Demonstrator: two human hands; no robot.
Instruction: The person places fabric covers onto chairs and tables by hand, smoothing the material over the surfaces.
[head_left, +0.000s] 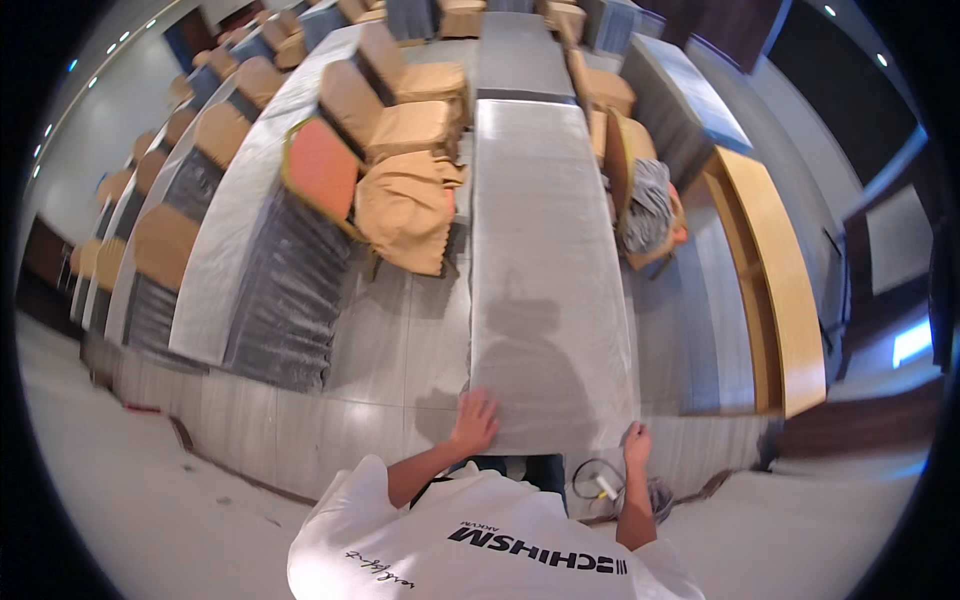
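A long table with a light grey tablecloth (547, 225) runs away from me. My left hand (474, 421), somewhat blurred, lies over the cloth's near left corner with its fingers apart. At the near right corner, my right hand (637, 442) is closed on the cloth's edge, which is drawn out towards it. My shadow falls across the near half of the tabletop.
Left of the table stands a chair with a bare orange back (324, 169) and a loose tan chair cover (405, 214) on its seat. At right, a chair holds a crumpled grey cloth (646, 206). Beyond it is an uncovered wooden table (780, 285). A cable (576, 480) lies near my feet.
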